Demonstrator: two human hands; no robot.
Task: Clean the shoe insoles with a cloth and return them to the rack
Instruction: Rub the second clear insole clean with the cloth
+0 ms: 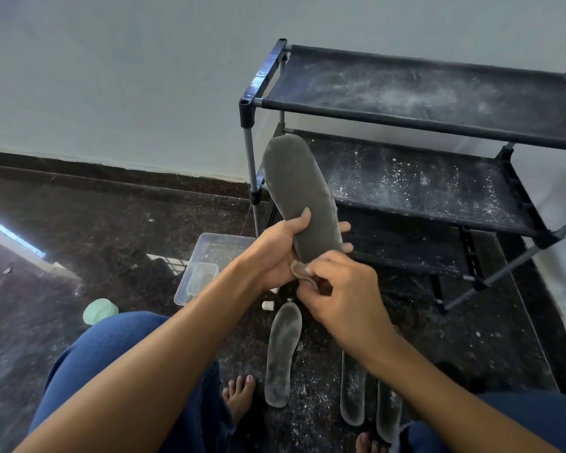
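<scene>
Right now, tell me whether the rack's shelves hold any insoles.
None: both visible shelves of the rack carry only white dust; three insoles lie on the floor.

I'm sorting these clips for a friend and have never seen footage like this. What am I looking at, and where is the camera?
There is no machine: a person wears a camera on the head, looking down at their own hands. The left hand grips a grey insole upright. The right hand pinches a small cloth against its lower end. Three more dusty insoles lie on the dark floor by the bare feet. A black shoe rack, speckled white, stands behind, and a clear plastic tub sits left.
</scene>
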